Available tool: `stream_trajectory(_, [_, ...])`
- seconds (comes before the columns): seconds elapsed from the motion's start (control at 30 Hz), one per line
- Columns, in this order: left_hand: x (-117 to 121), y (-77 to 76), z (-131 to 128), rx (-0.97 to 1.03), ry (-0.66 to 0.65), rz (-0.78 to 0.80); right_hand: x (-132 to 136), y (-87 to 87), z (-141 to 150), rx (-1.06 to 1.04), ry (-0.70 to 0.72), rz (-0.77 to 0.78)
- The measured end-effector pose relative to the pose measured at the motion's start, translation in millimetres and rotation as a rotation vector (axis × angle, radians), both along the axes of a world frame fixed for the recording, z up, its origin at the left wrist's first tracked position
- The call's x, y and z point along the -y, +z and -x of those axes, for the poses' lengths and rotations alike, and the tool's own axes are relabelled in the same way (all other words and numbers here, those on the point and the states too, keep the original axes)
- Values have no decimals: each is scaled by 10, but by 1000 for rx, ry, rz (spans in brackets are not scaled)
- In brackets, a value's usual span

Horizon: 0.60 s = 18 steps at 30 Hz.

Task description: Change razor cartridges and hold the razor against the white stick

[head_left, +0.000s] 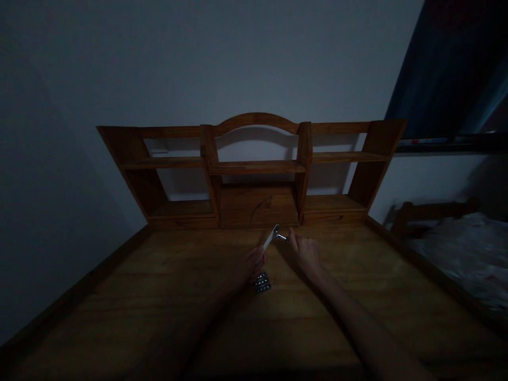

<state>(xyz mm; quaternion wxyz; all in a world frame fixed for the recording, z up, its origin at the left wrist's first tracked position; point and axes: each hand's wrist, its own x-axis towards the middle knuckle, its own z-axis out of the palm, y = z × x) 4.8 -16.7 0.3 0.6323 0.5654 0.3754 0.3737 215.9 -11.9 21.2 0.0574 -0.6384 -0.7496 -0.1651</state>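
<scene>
My left hand (256,259) is closed around the lower end of a flat white strip (270,239), which tilts up and to the right above the wooden tabletop. In my right hand (306,251), fingers curled, is a small tool with a shiny metal shaft (282,237) and a dark grip. Its metal head meets the strip near the upper end; whether they are joined, I cannot tell. Just below my left hand lies a stack of small dark pieces with bright spots (262,283), too dim to name.
A wooden shelf unit (257,168) with several compartments stands along the back of the tabletop (159,301), against a pale wall (254,58). Raised wooden edges run down both sides. At the right are a dark curtain (432,69) and a pale crumpled heap (468,254).
</scene>
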Motion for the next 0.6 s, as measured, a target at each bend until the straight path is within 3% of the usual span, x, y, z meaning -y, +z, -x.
stream_trajectory(0.4, [-49, -104, 4, 20, -70, -45, -30, 64, -116, -80, -159, -58])
stream_trajectory(0.6, [-39, -69, 17, 11, -47, -43, 14, 85, -57, 25, -42, 16])
